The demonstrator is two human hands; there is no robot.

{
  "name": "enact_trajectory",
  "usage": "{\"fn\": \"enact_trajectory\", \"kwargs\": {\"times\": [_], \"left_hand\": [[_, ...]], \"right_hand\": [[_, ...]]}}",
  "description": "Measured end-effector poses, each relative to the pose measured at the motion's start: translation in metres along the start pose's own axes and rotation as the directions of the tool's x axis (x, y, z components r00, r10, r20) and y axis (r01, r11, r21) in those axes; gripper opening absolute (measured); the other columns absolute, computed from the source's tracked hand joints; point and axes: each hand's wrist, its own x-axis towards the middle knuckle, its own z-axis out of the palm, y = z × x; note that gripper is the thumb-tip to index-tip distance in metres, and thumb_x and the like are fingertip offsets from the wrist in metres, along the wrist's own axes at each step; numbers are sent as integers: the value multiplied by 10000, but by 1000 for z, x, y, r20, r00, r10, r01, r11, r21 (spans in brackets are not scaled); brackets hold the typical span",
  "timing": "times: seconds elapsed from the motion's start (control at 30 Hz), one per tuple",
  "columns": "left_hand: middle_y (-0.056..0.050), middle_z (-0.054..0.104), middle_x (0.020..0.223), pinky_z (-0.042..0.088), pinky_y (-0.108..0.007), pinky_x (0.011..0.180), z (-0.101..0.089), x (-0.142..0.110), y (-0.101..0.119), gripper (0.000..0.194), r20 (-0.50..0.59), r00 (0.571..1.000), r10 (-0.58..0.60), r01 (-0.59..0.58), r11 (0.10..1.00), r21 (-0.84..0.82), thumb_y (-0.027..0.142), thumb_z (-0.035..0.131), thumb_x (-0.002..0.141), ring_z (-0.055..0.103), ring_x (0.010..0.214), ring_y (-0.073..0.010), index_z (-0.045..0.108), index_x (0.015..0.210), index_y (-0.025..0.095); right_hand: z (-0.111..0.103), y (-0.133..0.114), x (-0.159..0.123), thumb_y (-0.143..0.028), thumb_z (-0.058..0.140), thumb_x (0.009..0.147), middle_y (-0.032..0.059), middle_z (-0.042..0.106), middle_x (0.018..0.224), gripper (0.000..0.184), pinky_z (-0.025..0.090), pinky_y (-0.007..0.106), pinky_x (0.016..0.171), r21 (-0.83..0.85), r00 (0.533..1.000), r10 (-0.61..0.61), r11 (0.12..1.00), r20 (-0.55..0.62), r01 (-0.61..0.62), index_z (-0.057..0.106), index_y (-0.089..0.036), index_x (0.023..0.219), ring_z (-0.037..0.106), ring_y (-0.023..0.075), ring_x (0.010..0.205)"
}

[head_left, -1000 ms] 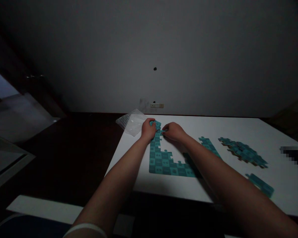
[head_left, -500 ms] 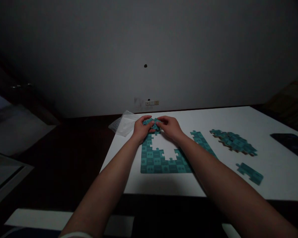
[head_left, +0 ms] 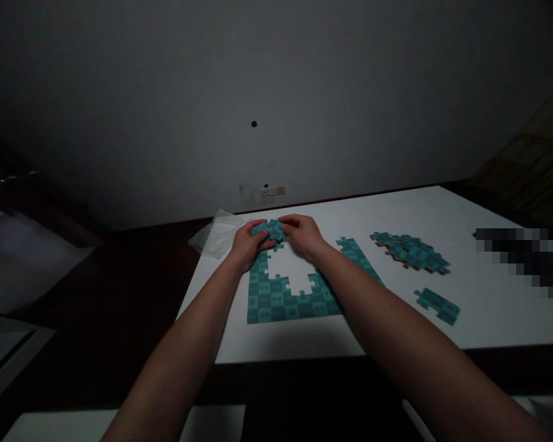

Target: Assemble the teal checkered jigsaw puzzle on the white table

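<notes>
Beyond the gap in a partly joined teal jigsaw puzzle [head_left: 270,301], both hands hold teal puzzle pieces [head_left: 275,231]. My left hand [head_left: 246,245] grips them from the left, its thumb on top and fingers curled around. From the right, my right hand [head_left: 306,235] pinches their edge between thumb and fingers. The pieces overlap, so how many there are cannot be told. The puzzle has a checked pattern and lies flat on the table, with white tabletop showing through its middle. My right forearm covers part of its right side.
A pile of joined or stacked puzzle pieces [head_left: 410,252] lies right of the puzzle. Nearer me is a separate puzzle piece [head_left: 437,305]. A clear plastic bag [head_left: 219,236] rests at the white table's [head_left: 313,341] far left corner. A dark blurred object [head_left: 525,258] lies far right.
The view has turned slightly, so the table and puzzle appear farther left and a little tilted. Both hands still hold the pieces, which show more of their teal faces between the fingers.
</notes>
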Motion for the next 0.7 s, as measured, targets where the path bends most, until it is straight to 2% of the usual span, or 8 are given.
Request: {"fn": "enact_trajectory", "kwargs": {"times": [0.2, 0.37, 0.47, 0.63, 0.7], "left_hand": [[-13, 788, 944, 761, -366, 852, 5, -2, 0, 506, -118, 989, 86, -76, 993, 91, 91, 1007, 795, 793, 775, -164, 803, 1251, 170], [-16, 796, 976, 754, -372, 874, 4, 2, 1, 504, -220, 964, 146, -131, 988, 83, 119, 1024, 766, 798, 813, -173, 799, 1213, 175], [-27, 806, 993, 756, -377, 867, 2, 4, 0, 473, -278, 949, 146, -132, 989, 67, 108, 1000, 787, 799, 811, -174, 786, 1203, 173], [-29, 798, 986, 755, -372, 844, 1, 5, -6, 450, -261, 957, 125, -100, 989, 108, 107, 1011, 799, 795, 773, -163, 774, 1176, 173], [-23, 796, 980, 750, -356, 832, 0, 6, -8, 435, -260, 958, 121, -93, 989, 119, 101, 1011, 797, 791, 773, -158, 772, 1153, 176]], "right_hand": [[1, -2, -4, -167, 819, 995, 117, 904, 1341, 281, 688, 374, 1084, -88, 998, 31, 996, 53, -26, 881, -201, 1267, 870, 233, 1122], [-7, -4, 1, -181, 831, 1007, 127, 900, 1327, 360, 691, 327, 1023, -203, 999, 13, 979, -41, -21, 855, -173, 1366, 862, 228, 1142], [-20, -4, 6, -160, 817, 1010, 118, 914, 1267, 291, 673, 333, 1037, -320, 998, 0, 947, -70, -23, 892, -163, 1291, 858, 237, 1135], [-33, -3, 5, -149, 844, 995, 126, 924, 1160, 225, 653, 330, 986, -508, 992, 119, 857, 34, -85, 926, -159, 1204, 861, 240, 1046], [-33, -2, 3, -179, 869, 995, 126, 923, 1162, 213, 644, 329, 998, -579, 992, 117, 812, 43, -71, 929, -169, 1199, 861, 242, 1056]]}}
